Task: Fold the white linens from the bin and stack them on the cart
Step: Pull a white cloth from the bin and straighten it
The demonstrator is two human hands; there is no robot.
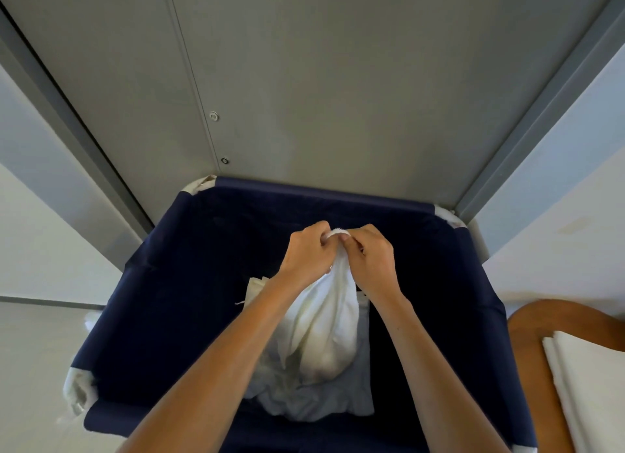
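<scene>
A white linen (321, 330) hangs bunched over the dark blue fabric bin (162, 283), lifted by its top edge. My left hand (309, 251) and my right hand (370, 258) sit close together and both pinch that top edge, thumbs and fingers curled round the cloth. More crumpled white linens (304, 402) lie at the bottom of the bin under the hanging one. At the right edge, folded white linens (588, 385) are stacked on the brown wooden cart top (531, 334).
A grey metal door (304, 80) with a frame stands right behind the bin. Pale walls flank it on both sides. A light floor (33, 368) shows to the left of the bin.
</scene>
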